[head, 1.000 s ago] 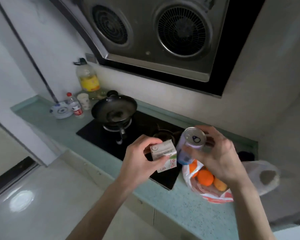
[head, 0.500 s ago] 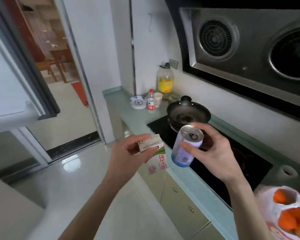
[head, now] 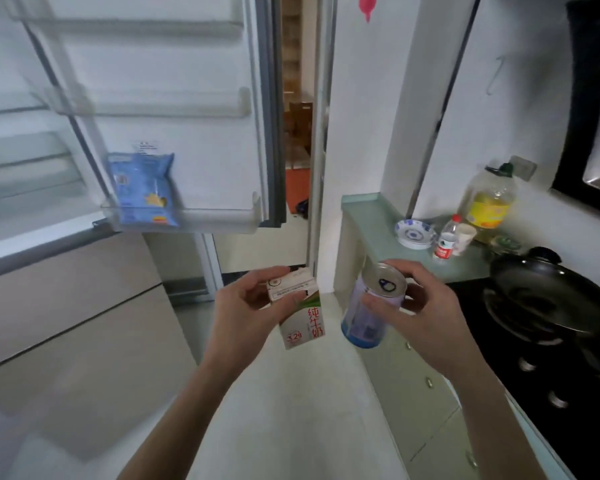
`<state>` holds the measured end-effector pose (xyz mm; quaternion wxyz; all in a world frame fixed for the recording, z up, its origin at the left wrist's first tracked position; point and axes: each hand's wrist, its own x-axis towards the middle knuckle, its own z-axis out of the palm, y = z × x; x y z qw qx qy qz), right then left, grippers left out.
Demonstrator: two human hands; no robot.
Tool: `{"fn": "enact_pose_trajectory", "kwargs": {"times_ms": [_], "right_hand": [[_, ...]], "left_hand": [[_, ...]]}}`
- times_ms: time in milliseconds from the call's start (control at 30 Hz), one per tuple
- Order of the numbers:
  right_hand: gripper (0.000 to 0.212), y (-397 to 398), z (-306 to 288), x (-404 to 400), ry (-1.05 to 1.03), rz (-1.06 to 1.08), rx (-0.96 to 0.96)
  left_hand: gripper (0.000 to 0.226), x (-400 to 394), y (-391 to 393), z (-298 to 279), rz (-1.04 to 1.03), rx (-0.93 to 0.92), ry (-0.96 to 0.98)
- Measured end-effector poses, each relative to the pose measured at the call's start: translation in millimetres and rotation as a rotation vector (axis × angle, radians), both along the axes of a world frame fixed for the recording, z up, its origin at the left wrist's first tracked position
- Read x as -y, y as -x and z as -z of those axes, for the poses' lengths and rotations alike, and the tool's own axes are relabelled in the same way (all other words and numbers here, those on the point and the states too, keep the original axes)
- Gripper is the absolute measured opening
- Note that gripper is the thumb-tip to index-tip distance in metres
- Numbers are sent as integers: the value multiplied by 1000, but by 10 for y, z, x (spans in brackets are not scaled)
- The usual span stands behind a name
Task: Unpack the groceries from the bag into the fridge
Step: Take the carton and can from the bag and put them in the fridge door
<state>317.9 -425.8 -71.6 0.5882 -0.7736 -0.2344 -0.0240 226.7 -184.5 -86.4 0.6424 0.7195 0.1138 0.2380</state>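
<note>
White card, green-banded and printed with red characters, makes up the small milk carton (head: 300, 311), which is held by its top end in the left hand (head: 246, 306), thumb on the near face and fingers curled over the far edge; the body hangs below the grip toward 5 o'clock, tilted and unsupported. At 3 o'clock of it, just beside but apart, a pale purple and blue aluminium drinks can (head: 373, 306) is gripped near its rim by the right hand (head: 420, 308), the fingers wrapped round the upper wall, the base leaning toward 7 o'clock. Both items are carried over the floor, well short of storage. A slip is judged possible, since each is pinched at one end only. At 10 o'clock the open white fridge door (head: 174, 140) is seen, its lowest clear shelf (head: 219, 216) holding a blue snack packet (head: 142, 188). A knock against that shelf lip is judged the other risk.
</note>
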Motion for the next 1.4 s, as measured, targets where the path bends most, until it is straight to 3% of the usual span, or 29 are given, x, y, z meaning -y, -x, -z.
{"fn": "enact_pose_trajectory", "kwargs": {"times_ms": [233, 433, 833, 1200, 1400], "right_hand": [[44, -306, -68, -959, 3, -166, 34], [59, -642, -47, -1665, 29, -224, 89], [62, -1587, -105, -2903, 51, -262, 113], [67, -2145, -306, -3608, -44, -175, 42], [51, -2251, -247, -3880, -70, -71, -33]], "left_hand": [[37, -828, -6, -75, -158, -3, -9], [34, -1450, -311, -128, -254, -4, -46], [38, -2533, -1240, -351, -265, -80, -336], [35, -3209, -1808, -562, -257, -35, -317], [36, -3521, -2128, -420, -203, -49, -345]]}}
